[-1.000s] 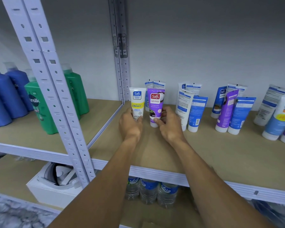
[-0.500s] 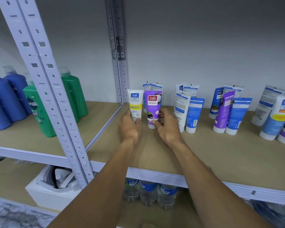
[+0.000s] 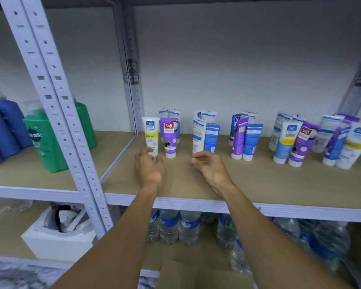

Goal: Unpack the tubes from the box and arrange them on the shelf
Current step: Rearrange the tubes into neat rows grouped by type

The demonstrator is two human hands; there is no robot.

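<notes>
Green Sunsilk bottle [image 3: 44, 140] at 9 o'clock, other tubes [image 3: 246, 140] at 3 o'clock. Left hand [image 3: 149, 166] holds the white tube [image 3: 151, 133]. Right hand [image 3: 209, 166] has let go of the purple tube [image 3: 170, 136], fingers loose.

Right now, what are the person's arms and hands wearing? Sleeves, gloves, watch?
Nothing visible. The left hand and right hand are ungloved, with no rings or watch showing; both forearms are bare to the frame's bottom edge, no sleeves in view.

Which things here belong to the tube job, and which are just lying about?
Job: yellow-white tube, purple tube, other tubes, shelf, left hand, right hand.
Lying about: green bottles, blue bottles, water bottles, white foam box.
</notes>
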